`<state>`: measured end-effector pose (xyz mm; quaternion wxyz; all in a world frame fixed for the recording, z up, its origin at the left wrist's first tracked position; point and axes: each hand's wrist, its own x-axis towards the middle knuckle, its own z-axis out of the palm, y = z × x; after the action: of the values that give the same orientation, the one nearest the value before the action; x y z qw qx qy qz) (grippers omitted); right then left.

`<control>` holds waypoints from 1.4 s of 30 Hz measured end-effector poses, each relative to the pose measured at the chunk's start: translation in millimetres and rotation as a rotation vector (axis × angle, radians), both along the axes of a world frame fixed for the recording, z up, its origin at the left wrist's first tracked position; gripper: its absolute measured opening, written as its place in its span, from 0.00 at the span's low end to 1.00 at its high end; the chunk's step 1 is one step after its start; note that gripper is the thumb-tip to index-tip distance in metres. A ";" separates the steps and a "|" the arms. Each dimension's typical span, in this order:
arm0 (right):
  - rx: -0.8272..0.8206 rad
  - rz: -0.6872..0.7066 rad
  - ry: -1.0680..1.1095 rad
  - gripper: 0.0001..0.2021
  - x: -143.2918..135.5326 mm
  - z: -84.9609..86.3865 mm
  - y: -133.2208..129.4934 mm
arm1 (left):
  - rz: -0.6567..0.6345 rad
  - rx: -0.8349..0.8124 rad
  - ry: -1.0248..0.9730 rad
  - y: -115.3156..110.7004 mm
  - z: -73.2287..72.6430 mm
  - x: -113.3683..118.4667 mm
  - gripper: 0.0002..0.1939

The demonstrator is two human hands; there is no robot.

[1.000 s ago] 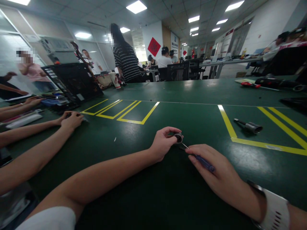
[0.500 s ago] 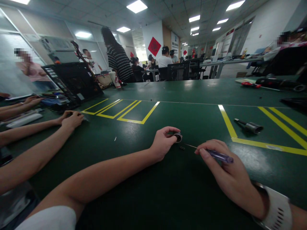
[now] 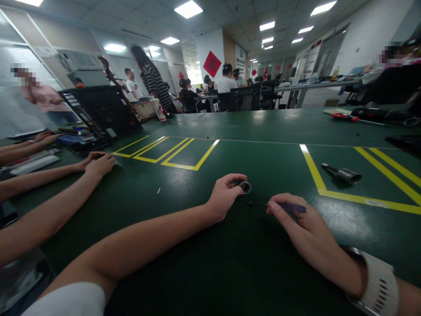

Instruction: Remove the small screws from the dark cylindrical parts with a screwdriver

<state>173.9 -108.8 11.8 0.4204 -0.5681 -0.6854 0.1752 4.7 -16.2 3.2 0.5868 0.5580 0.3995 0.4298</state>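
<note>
My left hand (image 3: pixel 226 195) pinches a short grey metal ring-shaped part (image 3: pixel 245 188), its open end facing right and toward me. My right hand (image 3: pixel 297 221) is closed on the purple handle of a thin screwdriver (image 3: pixel 291 208). The slim shaft points left, and its tip is at a couple of tiny dark rings (image 3: pixel 250 203) on the green table, just below the metal part. Whether the tip sits in one of them I cannot tell. A white watch strap circles my right wrist.
A dark metal socket-like part with a shaft (image 3: pixel 344 174) lies inside yellow tape lines (image 3: pixel 365 199) at right. Farther back are a red-handled screwdriver (image 3: pixel 345 117) and a paper cup (image 3: pixel 158 109). A co-worker's hands (image 3: pixel 100 163) rest on the table at left.
My right hand has lowered the screwdriver, so its tip moved from beside the metal part down to the tiny rings. The metal part shifted slightly right; my left hand stays nearly still.
</note>
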 end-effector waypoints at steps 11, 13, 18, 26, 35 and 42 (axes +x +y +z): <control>0.003 -0.081 0.014 0.16 0.5 10.2 2.1 | 0.019 0.005 -0.007 -0.9 -0.5 1.0 0.16; -0.020 -0.081 0.031 0.17 2.7 12.9 5.6 | 0.016 0.004 -0.005 -1.3 -0.1 1.2 0.16; -0.009 -0.085 0.008 0.16 5.7 13.8 8.5 | 0.023 0.006 -0.005 -2.7 1.1 2.0 0.17; 0.206 0.039 -0.070 0.08 1.3 3.4 -1.6 | 0.016 0.026 0.002 -3.5 1.3 2.3 0.17; 0.290 0.217 -0.203 0.09 1.6 3.6 -4.9 | -0.008 0.071 -0.009 -3.4 -1.1 1.6 0.15; 0.341 0.202 -0.254 0.11 1.2 -2.6 -1.0 | -0.025 0.100 0.002 -5.2 -0.6 2.5 0.15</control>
<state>175.1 -109.8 9.2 0.4012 -0.4346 -0.8059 0.0252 7.2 -21.4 2.6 0.5631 0.5921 0.3708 0.4414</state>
